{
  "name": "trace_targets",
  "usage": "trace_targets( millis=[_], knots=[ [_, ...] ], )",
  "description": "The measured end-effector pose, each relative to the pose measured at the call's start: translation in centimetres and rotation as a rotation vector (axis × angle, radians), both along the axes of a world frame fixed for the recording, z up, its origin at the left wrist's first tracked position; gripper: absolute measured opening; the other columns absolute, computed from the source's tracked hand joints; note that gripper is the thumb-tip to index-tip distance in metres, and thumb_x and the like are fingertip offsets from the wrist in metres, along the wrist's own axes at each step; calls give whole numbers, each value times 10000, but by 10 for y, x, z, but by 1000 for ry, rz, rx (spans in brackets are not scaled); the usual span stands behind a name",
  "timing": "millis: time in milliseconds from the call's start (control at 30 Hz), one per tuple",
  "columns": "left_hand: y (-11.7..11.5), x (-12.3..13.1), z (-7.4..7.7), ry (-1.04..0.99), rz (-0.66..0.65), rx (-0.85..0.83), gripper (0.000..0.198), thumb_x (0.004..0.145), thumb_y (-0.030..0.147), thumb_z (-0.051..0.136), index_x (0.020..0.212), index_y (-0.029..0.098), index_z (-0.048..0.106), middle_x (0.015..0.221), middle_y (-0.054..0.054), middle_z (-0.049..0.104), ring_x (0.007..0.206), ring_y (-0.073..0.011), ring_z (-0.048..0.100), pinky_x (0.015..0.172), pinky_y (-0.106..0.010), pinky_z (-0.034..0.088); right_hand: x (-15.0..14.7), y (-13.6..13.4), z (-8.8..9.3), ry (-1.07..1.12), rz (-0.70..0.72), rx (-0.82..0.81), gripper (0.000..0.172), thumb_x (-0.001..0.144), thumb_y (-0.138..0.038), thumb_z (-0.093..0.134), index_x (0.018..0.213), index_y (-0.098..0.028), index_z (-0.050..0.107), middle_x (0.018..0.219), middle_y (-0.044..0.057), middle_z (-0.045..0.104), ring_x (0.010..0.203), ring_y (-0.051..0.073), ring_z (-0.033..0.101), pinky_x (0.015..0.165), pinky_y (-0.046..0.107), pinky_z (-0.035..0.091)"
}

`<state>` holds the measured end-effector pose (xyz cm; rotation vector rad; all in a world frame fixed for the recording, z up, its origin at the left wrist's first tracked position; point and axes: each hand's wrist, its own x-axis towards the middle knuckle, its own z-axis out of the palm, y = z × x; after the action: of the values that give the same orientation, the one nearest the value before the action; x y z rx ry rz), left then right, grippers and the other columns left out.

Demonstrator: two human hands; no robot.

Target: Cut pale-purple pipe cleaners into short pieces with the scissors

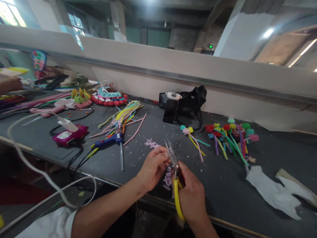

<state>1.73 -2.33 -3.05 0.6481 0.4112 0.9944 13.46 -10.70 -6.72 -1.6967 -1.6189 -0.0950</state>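
Observation:
My right hand (192, 195) grips a pair of scissors (173, 160) with yellow handles, their blades pointing up and away, slightly apart. Close beside the blades, my left hand (154, 168) has thumb and fingers pinched together; whatever is between the fingertips is too small to make out. Short lilac cut pieces (167, 180) lie in a pile on the dark table (148, 130) between my hands. A second group of lilac pieces (152, 143) lies just beyond my left hand. Small pale scraps are scattered around them.
Right of my hands lie pipe-cleaner flowers (195, 140), a colourful flower bunch (230, 135) and white cloth gloves (273, 191). Leftward are a blue glue gun (109, 140), loose pipe cleaners (123, 115), a magenta device (70, 135) and cables. A phone (170, 111) leans against a black bag (190, 102).

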Motion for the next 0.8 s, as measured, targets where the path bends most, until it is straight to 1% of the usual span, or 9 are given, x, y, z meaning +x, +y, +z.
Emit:
trace_targets(
  millis=[267,500,667,800],
  knots=[
    [1,-1,2,-4,12,-9,116,690,160,729,672,139,616,586,17,600,548,-71,500,586,-191,394,-2,4,5,-43,-19,-28,362,880,-263,463,1197,-143,590,1073,107,699,939,225,674,763,339,546],
    [-3,1,3,5,11,-27,108,681,155,730,679,138,624,579,17,602,544,-74,510,585,-193,401,-2,2,9,46,16,-102,358,862,-219,464,1205,-181,560,1045,70,692,949,216,650,803,343,515],
    [-4,2,1,-8,-14,-6,93,711,161,707,679,143,621,591,12,600,562,-84,518,610,-209,413,-6,1,15,107,12,-174,348,844,-203,471,1181,-215,559,1010,53,687,936,216,643,779,327,498],
    [-6,2,-1,20,-9,-18,84,711,160,702,687,147,622,607,10,605,565,-82,512,620,-214,407,-7,0,19,133,15,-194,356,829,-189,470,1173,-226,557,1005,48,679,950,212,632,782,316,489]
  ],
)
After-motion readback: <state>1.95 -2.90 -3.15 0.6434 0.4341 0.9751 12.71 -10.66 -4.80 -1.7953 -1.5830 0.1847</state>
